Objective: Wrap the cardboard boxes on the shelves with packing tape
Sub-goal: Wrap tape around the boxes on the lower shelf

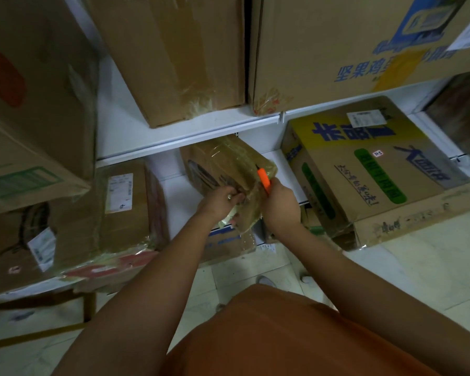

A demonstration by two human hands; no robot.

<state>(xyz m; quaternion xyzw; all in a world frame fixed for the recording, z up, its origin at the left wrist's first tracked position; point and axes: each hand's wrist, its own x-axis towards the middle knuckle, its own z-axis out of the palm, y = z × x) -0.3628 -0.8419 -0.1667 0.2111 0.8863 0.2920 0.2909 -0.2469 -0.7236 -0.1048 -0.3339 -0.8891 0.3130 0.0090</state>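
A small cardboard box (pixel 223 164) covered in glossy clear tape sits tilted on the lower white shelf (pixel 174 191), in the middle of the view. My left hand (pixel 219 200) grips a roll of clear packing tape (pixel 228 219) at the box's near edge. My right hand (pixel 281 206) holds an orange utility knife (pixel 263 180), its blade tip against the taped near corner of the box. Both hands touch the box from the front.
Large boxes (pixel 174 55) stand on the upper shelf (pixel 190 128). A taped box (pixel 120 207) lies to the left and a big printed box (pixel 369 169) leans out on the right. A flat blue-printed carton (pixel 225 242) lies under the hands. Tiled floor (pixel 404 267) lies below.
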